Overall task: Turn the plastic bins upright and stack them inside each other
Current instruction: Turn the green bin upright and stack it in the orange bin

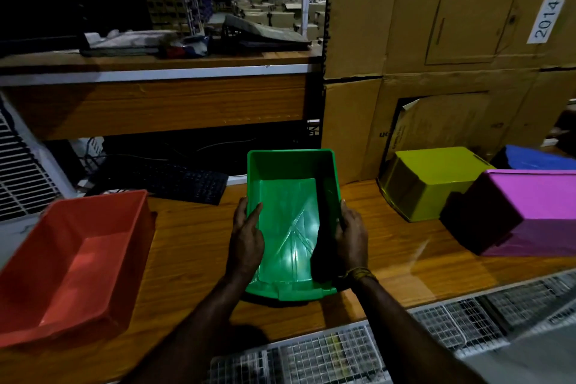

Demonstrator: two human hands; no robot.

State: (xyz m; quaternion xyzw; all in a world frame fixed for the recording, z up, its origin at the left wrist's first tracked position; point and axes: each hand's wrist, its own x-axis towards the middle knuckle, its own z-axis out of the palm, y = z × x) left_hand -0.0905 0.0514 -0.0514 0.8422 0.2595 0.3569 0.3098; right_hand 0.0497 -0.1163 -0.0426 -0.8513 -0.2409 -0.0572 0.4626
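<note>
head cam | looks forward-down | close over wooden table (193, 246)

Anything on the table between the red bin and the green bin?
Head view: only bare wooden tabletop separates the upright red plastic bin from the upright green plastic bin. The left hand grips the green bin's near wall.

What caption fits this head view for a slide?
Both hands, left and right, grip the upright green bin; red bin upright, yellow and purple upside down.

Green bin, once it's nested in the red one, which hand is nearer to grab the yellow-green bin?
Probably the right hand: the yellow-green bin lies upside down to its right; the left hand is across the green bin.
</note>
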